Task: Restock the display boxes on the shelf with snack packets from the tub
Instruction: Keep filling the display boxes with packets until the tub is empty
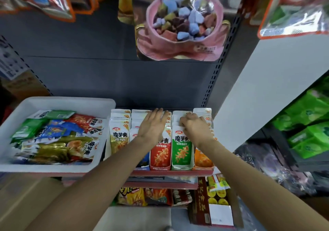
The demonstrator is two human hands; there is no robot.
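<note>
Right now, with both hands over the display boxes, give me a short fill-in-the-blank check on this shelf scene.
1. The white tub of loose packets sits to the ____ of the display boxes.
2. The right hand is at the top of the box whose front packet is ____.
3. The left hand lies with its fingers ____ over the packets.
4. The box nearest the tub has a ____ front.

Missing words: left; green; straight; gold
</note>
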